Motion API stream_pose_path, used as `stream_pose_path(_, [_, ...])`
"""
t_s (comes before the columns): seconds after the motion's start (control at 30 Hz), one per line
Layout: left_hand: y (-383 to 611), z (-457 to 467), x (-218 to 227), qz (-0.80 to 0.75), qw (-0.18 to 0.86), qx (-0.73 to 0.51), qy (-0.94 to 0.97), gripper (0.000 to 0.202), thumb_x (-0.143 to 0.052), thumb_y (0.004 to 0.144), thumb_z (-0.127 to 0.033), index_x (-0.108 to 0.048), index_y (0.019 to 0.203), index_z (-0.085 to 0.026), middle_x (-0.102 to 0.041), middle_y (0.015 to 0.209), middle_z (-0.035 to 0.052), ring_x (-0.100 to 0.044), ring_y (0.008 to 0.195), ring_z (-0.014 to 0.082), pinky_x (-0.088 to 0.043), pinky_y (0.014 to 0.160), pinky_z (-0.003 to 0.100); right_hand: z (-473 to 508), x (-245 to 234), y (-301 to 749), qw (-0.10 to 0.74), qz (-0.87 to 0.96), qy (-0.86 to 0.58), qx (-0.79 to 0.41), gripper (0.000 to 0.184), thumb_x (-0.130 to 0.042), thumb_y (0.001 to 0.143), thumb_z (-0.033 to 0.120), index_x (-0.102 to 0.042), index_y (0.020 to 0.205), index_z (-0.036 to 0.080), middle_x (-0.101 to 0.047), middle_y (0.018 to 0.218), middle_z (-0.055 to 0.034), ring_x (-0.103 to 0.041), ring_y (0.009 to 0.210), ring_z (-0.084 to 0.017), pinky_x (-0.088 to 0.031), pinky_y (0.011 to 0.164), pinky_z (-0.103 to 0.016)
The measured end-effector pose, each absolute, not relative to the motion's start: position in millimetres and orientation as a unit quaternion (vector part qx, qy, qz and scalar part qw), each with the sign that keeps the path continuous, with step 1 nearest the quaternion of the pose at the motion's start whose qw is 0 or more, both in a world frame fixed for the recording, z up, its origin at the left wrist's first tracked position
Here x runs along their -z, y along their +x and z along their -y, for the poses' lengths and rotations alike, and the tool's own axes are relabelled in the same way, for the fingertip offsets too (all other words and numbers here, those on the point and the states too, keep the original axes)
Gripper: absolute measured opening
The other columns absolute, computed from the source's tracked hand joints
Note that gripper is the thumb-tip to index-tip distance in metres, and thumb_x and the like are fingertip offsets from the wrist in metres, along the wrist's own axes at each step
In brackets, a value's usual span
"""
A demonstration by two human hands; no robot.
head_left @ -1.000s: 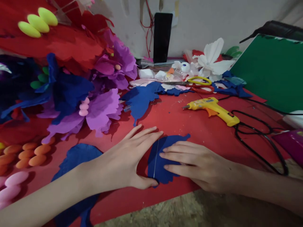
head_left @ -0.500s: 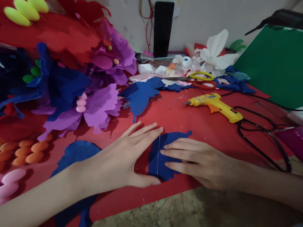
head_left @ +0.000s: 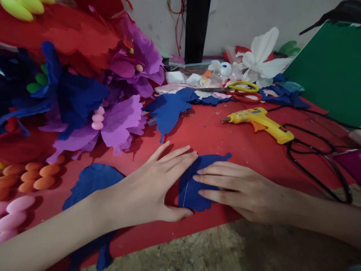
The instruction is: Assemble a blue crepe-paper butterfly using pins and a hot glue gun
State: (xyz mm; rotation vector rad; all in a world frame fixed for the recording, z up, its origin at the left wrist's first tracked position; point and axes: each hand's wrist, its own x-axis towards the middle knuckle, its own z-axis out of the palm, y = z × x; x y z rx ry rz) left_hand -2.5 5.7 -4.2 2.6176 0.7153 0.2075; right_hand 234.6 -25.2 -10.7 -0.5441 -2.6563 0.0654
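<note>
A blue petal point(head_left: 201, 188), cut from paper or thin foam with a scalloped edge, lies flat on the red sheet. A thin pale wire or thread point(head_left: 187, 188) runs along it. At the petal's left side, my left hand point(head_left: 152, 188) is open, thumb and fingers spread. Its index fingertip touches the line's upper end and its thumb rests by the lower end. My right hand point(head_left: 242, 188) lies open over the petal's right part, fingertips on the blue surface. Another blue piece point(head_left: 94, 180) sits partly hidden under my left forearm.
A yellow glue gun point(head_left: 259, 121) with a black cord lies at the right. Scissors point(head_left: 244, 87) rest on scraps behind, near a blue petal point(head_left: 166, 111). Purple flowers point(head_left: 121, 120) crowd the left, above orange oval pieces point(head_left: 45, 177). A green board point(head_left: 329, 75) stands right.
The pale line has gone from nearly upright to slanted, its lower end now further left on the petal. Both hands keep almost the same pose. The view has shifted slightly.
</note>
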Motion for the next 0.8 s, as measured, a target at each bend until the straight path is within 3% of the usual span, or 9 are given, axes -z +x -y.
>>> stream_pose_path(0.13, [-5.5, -6.5, 4.0, -0.255, 0.218, -0.084, 0.938, 0.096, -0.073, 0.069, -0.059, -0.031, 0.143, -0.015, -0.043, 0.147, 0.0170, -0.030, 0.141, 0.0315, -0.016, 0.118, 0.053, 24.4, 10.0, 235.6, 0.208, 0.958, -0.194, -0.027, 0.035, -0.035, 0.096, 0.015, -0.070, 0.097, 0.015, -0.070, 0.110, -0.0080, -0.063, 0.106, -0.018, -0.052, 0.095, -0.034])
stream_pose_path(0.4, [-10.1, -9.3, 1.6, -0.254, 0.200, -0.076, 0.943, 0.101, -0.075, 0.067, -0.053, -0.023, 0.147, -0.018, -0.039, 0.150, 0.0150, -0.029, 0.142, 0.0310, -0.013, 0.119, 0.051, 25.9, 9.7, 236.8, 0.193, 0.960, -0.199, -0.033, 0.037, -0.033, 0.096, 0.016, -0.070, 0.100, 0.016, -0.069, 0.113, -0.0075, -0.062, 0.108, -0.017, -0.051, 0.096, -0.034])
stream_pose_path(0.8, [-6.8, -12.8, 0.7, -0.261, 0.221, -0.063, 0.938, 0.094, -0.075, 0.068, -0.048, -0.029, 0.145, -0.019, -0.037, 0.151, 0.0131, -0.025, 0.143, 0.0305, -0.013, 0.119, 0.051, 26.1, 11.2, 238.0, 0.181, 0.963, -0.197, -0.039, 0.038, -0.032, 0.097, 0.018, -0.070, 0.102, 0.017, -0.068, 0.114, -0.0086, -0.061, 0.107, -0.018, -0.051, 0.096, -0.036])
